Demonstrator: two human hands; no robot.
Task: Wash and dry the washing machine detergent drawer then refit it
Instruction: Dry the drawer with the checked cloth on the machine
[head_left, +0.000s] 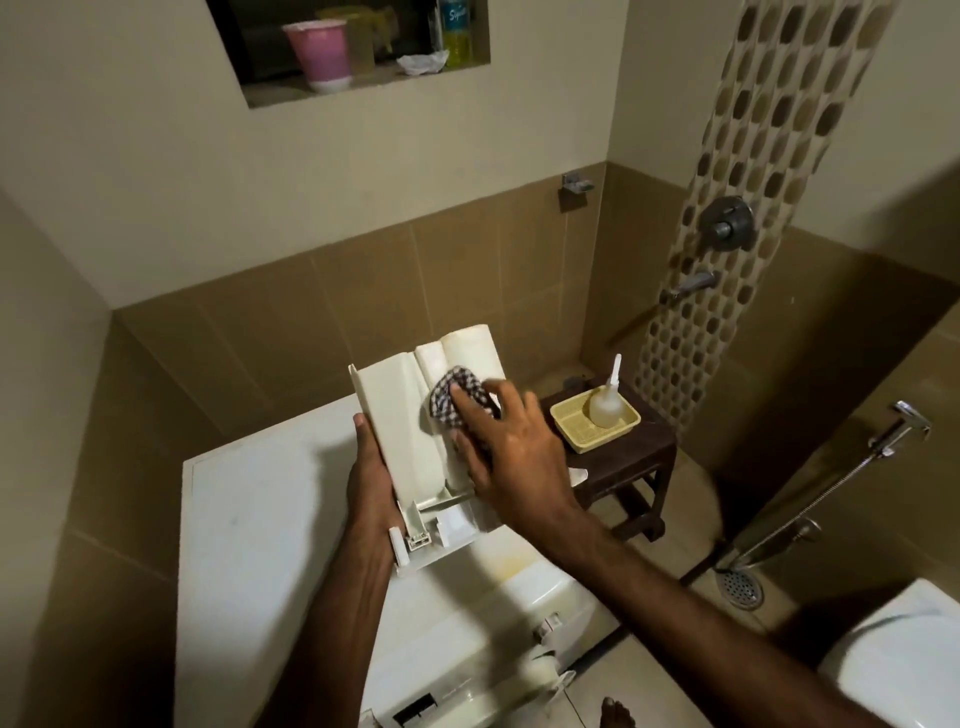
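Right under my view sits the washing machine (270, 545), drawer out. My left hand (371, 483) grips the detergent drawer (415, 415) by its side wall, held upside down above the machine top. It's light, stiff plastic, probably slick. My right hand (514, 457) presses a checked cloth (457, 402) onto it.

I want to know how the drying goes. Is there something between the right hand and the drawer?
Yes. A checked cloth lies under the right hand's fingers, pressed on the drawer. The left hand grips the drawer's edge directly.
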